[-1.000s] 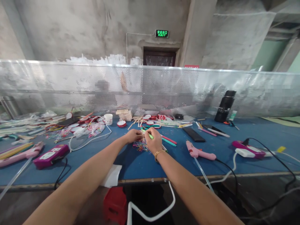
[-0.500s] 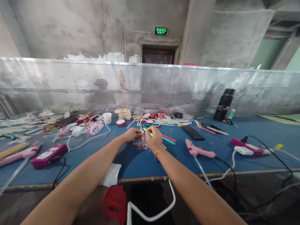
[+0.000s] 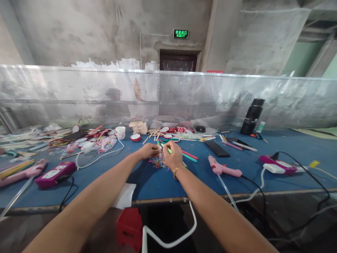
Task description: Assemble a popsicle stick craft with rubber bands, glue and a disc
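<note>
The thin light-green stick [image 3: 169, 150] sits pinched in your right hand [image 3: 173, 155], fingers curled shut around it, just above the loose tangle of coloured rubber bands [image 3: 158, 163] on the blue felt tabletop [image 3: 158, 184]. Your left hand [image 3: 149, 151], at nine o'clock of the right, is closed too and meets the stick's far end; whether it also grips a band, you cannot tell. Keep both wrists low and the stick steady, so the bands under it stay gathered. At three o'clock lies a pink glue gun [image 3: 221, 170]; at nine o'clock, well apart, a magenta flat box [image 3: 53, 174]. A black flask [image 3: 252, 116] stands at two o'clock.
</note>
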Demonstrator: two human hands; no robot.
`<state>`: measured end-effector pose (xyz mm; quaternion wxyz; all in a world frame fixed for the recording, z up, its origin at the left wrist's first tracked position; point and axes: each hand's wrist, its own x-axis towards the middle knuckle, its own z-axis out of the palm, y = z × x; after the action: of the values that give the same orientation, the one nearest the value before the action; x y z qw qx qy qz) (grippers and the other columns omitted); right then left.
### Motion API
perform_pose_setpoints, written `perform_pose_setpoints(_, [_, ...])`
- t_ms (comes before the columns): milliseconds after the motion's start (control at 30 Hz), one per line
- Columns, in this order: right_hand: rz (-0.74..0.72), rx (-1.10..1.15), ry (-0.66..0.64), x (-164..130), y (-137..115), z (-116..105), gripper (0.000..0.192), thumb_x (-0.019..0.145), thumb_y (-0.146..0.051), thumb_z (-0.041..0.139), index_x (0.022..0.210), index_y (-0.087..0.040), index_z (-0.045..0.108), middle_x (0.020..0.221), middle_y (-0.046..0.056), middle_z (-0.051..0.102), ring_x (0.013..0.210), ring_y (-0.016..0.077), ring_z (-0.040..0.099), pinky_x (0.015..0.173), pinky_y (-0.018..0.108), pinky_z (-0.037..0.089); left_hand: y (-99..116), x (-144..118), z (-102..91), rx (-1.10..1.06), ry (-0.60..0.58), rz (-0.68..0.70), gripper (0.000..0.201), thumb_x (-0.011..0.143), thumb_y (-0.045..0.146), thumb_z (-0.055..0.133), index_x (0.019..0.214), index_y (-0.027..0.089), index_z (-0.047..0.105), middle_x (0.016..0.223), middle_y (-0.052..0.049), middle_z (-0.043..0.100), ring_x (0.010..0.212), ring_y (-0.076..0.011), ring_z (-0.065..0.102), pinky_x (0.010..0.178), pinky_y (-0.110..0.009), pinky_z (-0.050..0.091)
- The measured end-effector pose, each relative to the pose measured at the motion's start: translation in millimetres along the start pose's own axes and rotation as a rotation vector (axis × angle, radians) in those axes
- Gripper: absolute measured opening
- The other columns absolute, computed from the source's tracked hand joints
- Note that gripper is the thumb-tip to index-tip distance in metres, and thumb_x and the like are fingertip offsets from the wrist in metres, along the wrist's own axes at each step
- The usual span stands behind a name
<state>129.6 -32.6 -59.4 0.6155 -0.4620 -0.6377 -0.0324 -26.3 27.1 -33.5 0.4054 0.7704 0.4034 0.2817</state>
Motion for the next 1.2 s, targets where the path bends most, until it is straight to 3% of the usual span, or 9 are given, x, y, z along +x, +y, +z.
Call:
perform_pose_setpoints(200, [-0.015,0.033,-0.063,-0.2,-1.2,-0.3,0.014,0.087,-0.025,0.051,0.074,-0.022,0.055,0.07,-0.001,0.062,0.072,0.0163,0.056,0.071,0.026,0.038,0.5,0.9,-0.1,0.012,-0.023,0.006,0.031,0.068,0.041,0.073,0.06,0.013,0.063,0.054,0.001,0.059,0.051,-0.0094,0.048,0.052,-0.022,0.038])
perform_pose_setpoints(700, [0.003,0.01,-0.008,1.1,-1.9,-1.5,0.012,0.085,-0.023,0.053,0.073,-0.022,0.055,0.07,0.0,0.063,0.071,0.0168,0.057,0.071,0.027,0.037,0.4,0.3,0.5,-0.015,-0.017,0.001,0.032,0.066,0.042,0.074,0.059,0.013,0.063,0.056,0.001,0.06,0.053,-0.0101,0.051,0.055,-0.023,0.04])
perform_pose_setpoints(1200, [-0.026,0.041,-0.055,0.5,-3.1,-1.2,0.013,0.085,-0.024,0.052,0.072,-0.022,0.053,0.069,-0.001,0.062,0.07,0.0165,0.057,0.071,0.027,0.038,-0.2,1.2,-0.3,0.016,-0.018,0.003,0.033,0.065,0.044,0.073,0.057,0.014,0.062,0.053,0.002,0.058,0.051,-0.0097,0.048,0.052,-0.022,0.038])
